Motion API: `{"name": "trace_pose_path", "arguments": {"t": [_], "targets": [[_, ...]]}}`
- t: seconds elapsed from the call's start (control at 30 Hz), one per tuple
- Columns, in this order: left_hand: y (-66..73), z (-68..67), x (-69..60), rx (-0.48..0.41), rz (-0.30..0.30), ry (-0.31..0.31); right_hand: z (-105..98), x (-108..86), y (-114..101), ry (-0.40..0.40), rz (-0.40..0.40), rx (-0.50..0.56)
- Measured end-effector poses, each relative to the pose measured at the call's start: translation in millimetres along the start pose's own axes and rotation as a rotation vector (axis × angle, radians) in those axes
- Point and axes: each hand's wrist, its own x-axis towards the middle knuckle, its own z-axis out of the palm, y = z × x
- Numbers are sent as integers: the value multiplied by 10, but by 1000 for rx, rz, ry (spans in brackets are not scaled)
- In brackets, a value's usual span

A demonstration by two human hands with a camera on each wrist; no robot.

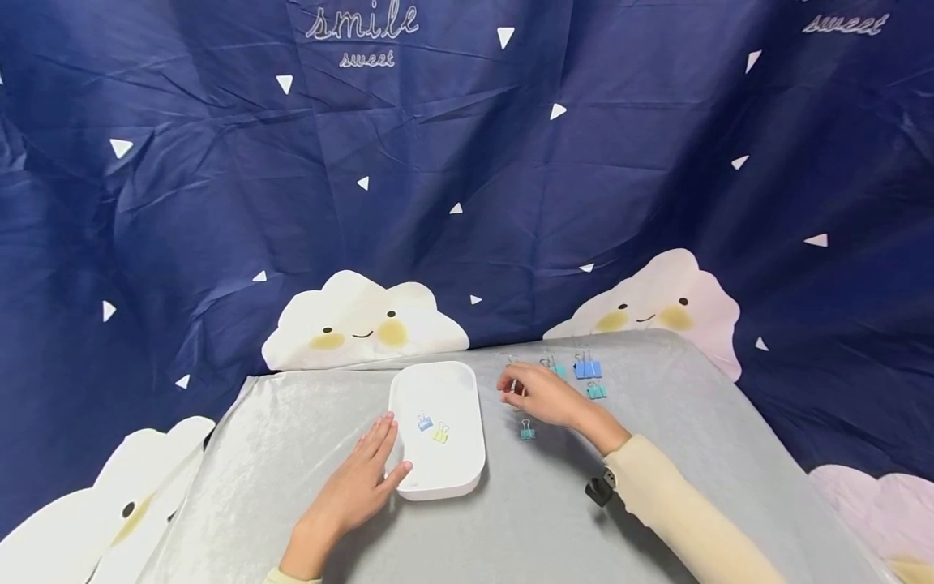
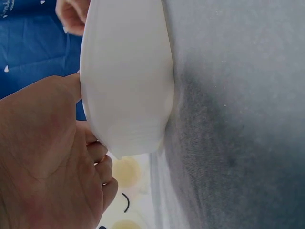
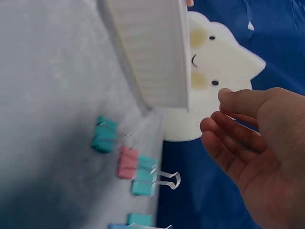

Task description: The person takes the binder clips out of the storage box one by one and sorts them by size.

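A white box (image 1: 438,485) stands on the table, with a blue binder clip (image 1: 425,422) and a yellow binder clip (image 1: 441,434) inside. My left hand (image 1: 359,478) rests along its left rim, fingers stretched out and thumb on the near part of the edge. To the right of the box, my right hand (image 1: 546,395) hovers with loosely bent fingers and nothing visible between them. In the right wrist view a pink binder clip (image 3: 127,162) and a teal binder clip (image 3: 144,176) lie below the hand. Nearer to me lies another teal binder clip (image 1: 527,430).
Beyond the right hand lie a larger blue binder clip (image 1: 588,370) and a small teal one beside it. Grey cloth covers the table (image 1: 511,535). A dark blue curtain (image 1: 409,219) with clouds hangs behind the far edge.
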Motion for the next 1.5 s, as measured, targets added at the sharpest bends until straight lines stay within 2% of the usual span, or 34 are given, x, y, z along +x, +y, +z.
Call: {"name": "trace_pose_path", "arguments": {"t": [0.23,0.5,0.67,0.77,0.97,1.07,1.23,1.5], "targets": [[-17,35,-8,-2,2,3,-16,268,-325,-94,-79,-46],[-18,39,5,4,6,18,129,552,-598,-175,-167,-33],[-19,51,8,3,8,-3,245,689,-729,-257,-164,-53],[-22,58,10,-3,3,-14,315,778,-775,-294,-164,-98],[-26,35,9,-13,15,8,421,964,-831,-370,-179,-226],[-25,26,8,-5,22,11,491,1030,-834,-441,-152,-263],[-17,17,8,5,25,9,612,1086,-853,-570,-61,-279],[-20,13,19,9,23,3,738,1055,-899,-748,30,-388]]}}
